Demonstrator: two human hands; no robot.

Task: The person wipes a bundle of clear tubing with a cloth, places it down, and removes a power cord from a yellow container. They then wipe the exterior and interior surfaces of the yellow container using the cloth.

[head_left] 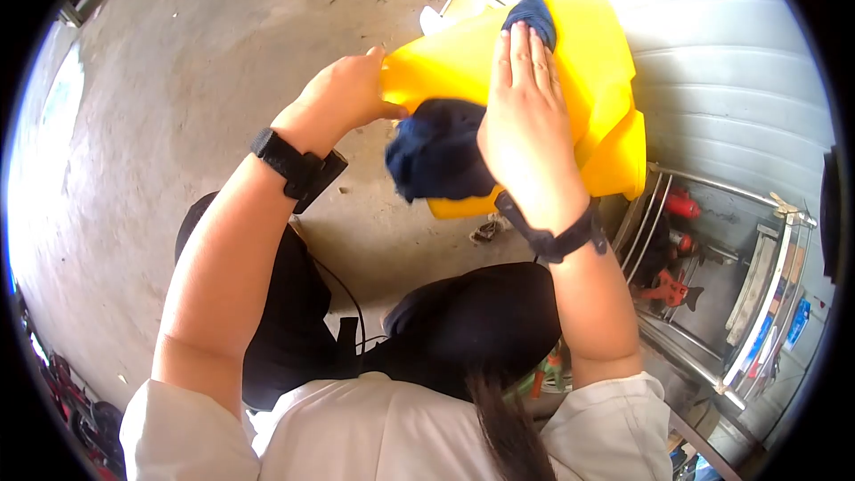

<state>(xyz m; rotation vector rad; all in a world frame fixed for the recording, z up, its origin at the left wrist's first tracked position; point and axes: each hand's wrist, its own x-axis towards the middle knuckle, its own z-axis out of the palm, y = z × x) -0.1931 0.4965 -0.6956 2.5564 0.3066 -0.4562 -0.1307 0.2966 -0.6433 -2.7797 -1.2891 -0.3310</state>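
Observation:
A large yellow sheet-like thing [579,80] lies spread in front of me, its surface smooth, with folds at the right. My left hand [347,93] grips its left edge between thumb and fingers. My right hand [530,116] lies flat, fingers stretched out and side by side, pressing on dark blue cloth. Part of that cloth [532,16] shows past the fingertips, and a larger bunched part [441,151] hangs left of the right wrist. Whether both parts are one piece is hidden under the right hand.
At the right stands a metal-framed rack [739,303] holding red tools [672,289]. A pale ribbed wall [730,80] rises behind it. Concrete floor [178,107] spreads to the left. My knees [481,321] are below the yellow sheet, with a thin black cable [343,285] between them.

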